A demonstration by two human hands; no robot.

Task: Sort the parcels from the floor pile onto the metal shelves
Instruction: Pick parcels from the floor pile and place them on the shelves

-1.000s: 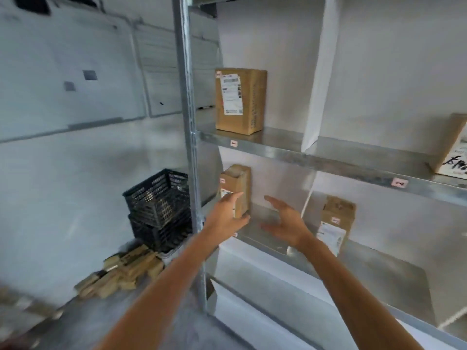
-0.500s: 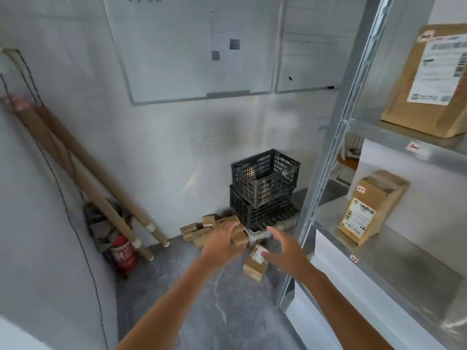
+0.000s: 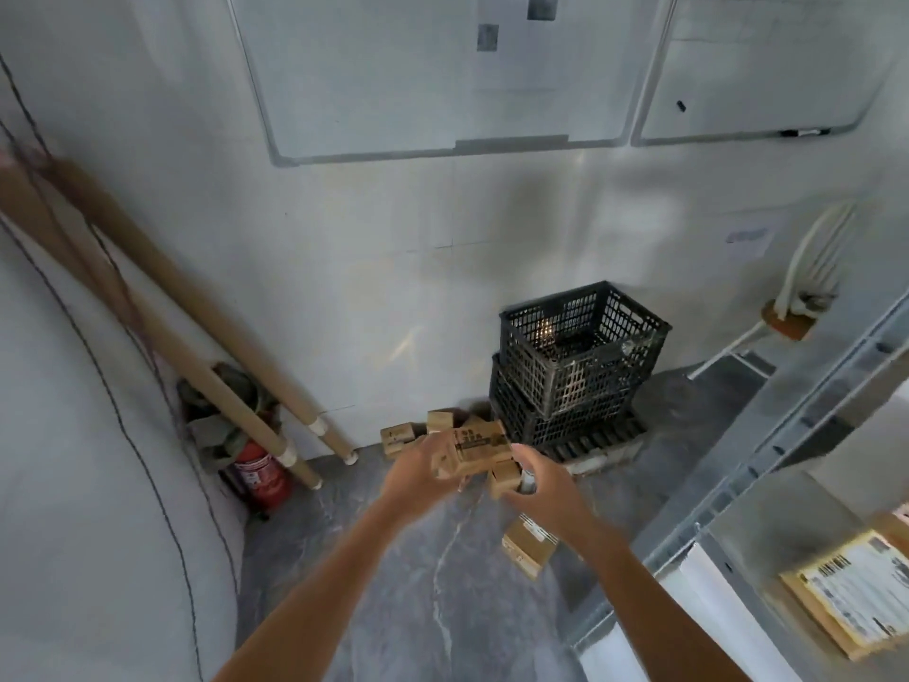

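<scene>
small cardboard parcels (image 3: 479, 447) seen between the left hand (image 3: 418, 477) and right hand (image 3: 541, 482) are judged light and stiff; opposite flat sides are best taken. whether anything is gripped cannot be told.

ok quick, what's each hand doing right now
left hand: holding the printed parcel
right hand: holding a smaller parcel beside it

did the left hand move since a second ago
Yes. The left hand has come away from the metal shelves, leftward and down to the floor pile beside the black crates, where it holds a printed parcel.
</scene>
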